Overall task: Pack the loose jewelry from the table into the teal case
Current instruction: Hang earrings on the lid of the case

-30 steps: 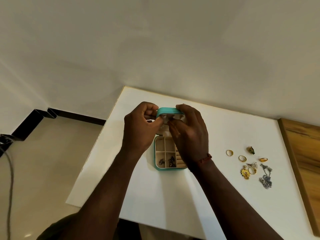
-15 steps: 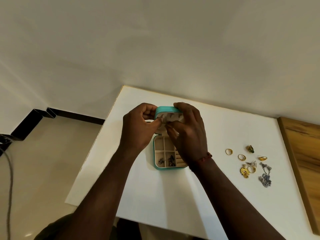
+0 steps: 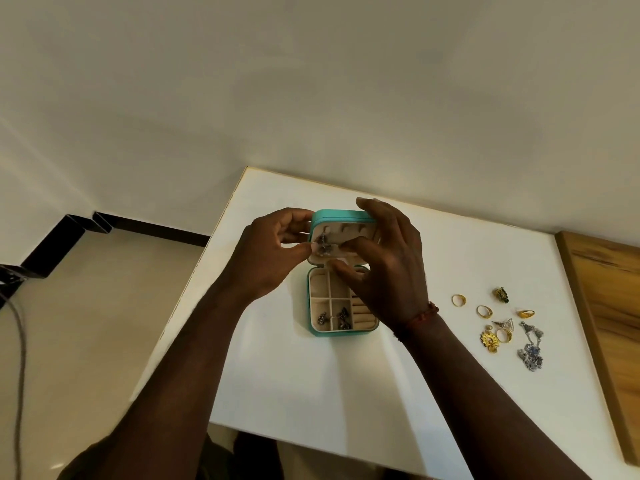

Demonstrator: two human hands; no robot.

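The teal case [image 3: 309,308] lies open on the white table [image 3: 346,393], its lid [image 3: 341,213] standing upright. A silver necklace [image 3: 324,244] hangs inside the lid. My left hand [image 3: 270,252] pinches it at the lid's left edge. My right hand [image 3: 384,258] rests its fingers over the lid's top, with thumb and forefinger at the lid's lining beside the necklace. Two dark silver pieces [image 3: 334,318] lie in the tray's front compartments. Loose jewelry sits to the right: gold rings [image 3: 458,300], a gold pendant [image 3: 490,339], a silver pendant chain [image 3: 531,351].
A wooden board [image 3: 609,323] borders the table's right side. The wall runs behind the table's far edge. On the left lie the floor, a black skirting [image 3: 145,225] and a grey cable [image 3: 20,358].
My right hand has shifted right and up, uncovering the lid's inside and the hanging necklace. My left hand stays pinched at the lid's left edge.
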